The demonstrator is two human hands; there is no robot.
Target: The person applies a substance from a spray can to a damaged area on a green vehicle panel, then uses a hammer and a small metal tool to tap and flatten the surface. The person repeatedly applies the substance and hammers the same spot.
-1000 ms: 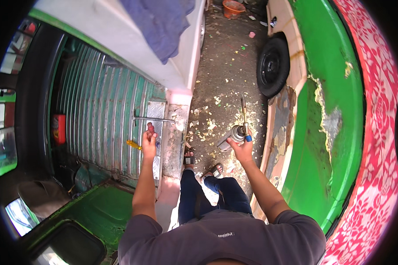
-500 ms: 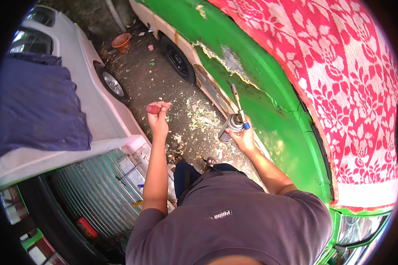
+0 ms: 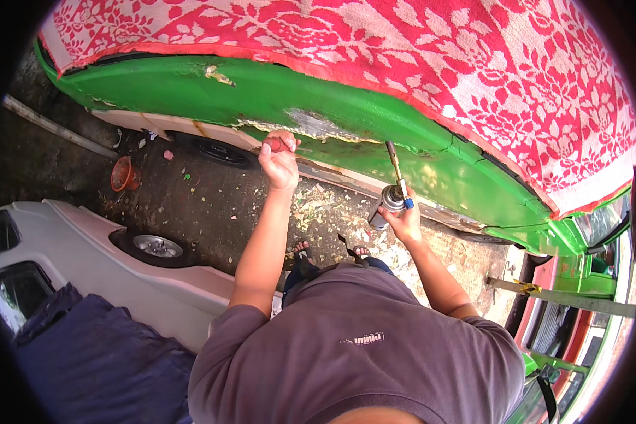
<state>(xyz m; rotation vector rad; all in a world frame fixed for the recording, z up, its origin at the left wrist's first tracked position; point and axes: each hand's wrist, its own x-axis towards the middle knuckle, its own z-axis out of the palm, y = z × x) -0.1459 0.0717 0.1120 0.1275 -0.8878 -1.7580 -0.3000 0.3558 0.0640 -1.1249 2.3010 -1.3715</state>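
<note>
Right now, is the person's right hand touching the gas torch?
Touching. The head view shows the right hand gripping the gas torch, thumb against its side.

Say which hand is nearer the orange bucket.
Left: the left hand is right of the orange bucket in the picture; the right hand, gripping the torch, is farther right.

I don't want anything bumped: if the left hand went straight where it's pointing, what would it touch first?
Probably the left hand would meet the green vehicle side near its peeling patch, though the gap is hard to judge.
</note>
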